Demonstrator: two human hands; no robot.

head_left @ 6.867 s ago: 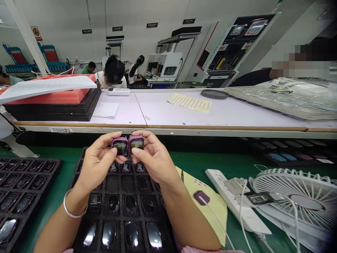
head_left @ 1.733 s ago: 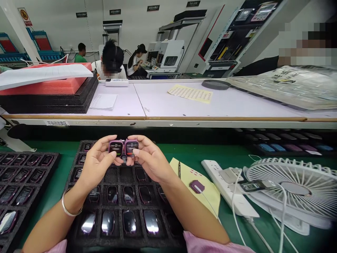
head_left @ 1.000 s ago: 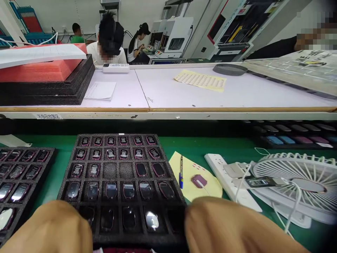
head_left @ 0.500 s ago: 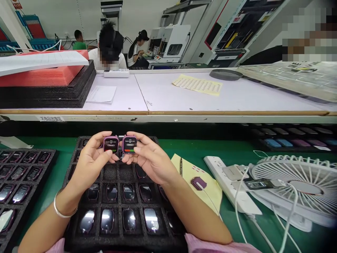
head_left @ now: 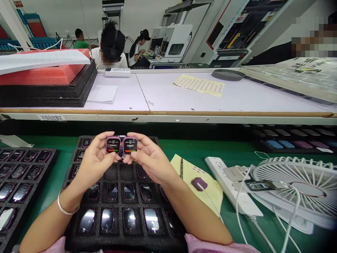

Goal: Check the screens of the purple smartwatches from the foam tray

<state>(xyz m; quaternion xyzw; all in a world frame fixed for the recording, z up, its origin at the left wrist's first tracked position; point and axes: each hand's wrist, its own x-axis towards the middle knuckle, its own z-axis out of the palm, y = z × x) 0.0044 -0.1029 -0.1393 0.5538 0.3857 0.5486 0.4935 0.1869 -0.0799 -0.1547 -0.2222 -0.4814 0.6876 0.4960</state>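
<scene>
My left hand [head_left: 101, 154] grips a purple smartwatch [head_left: 113, 144] by its edges, thumb below the screen. In my right hand [head_left: 147, 154] is a second purple smartwatch [head_left: 130, 144], held close beside the first. Both screens are lit, with small white text, a grey button and a red and green bar near the bottom. Beneath my hands lies a black foam tray [head_left: 121, 204] whose compartments hold several dark-screened watches [head_left: 129, 219]. At least two compartments just below my hands contain no watch.
Another watch tray [head_left: 50, 168] lies at the left. On the right are yellow paper [head_left: 210, 182] with a purple cabled piece [head_left: 199, 183], a white power strip [head_left: 231, 186] and a white fan [head_left: 302, 186]. A raised shelf [head_left: 158, 95] crosses behind; people sit beyond it.
The left watch has shifted slightly right, closer to the other one. My left thumb has moved down off the screen's lower edge, uncovering its red and green bar.
</scene>
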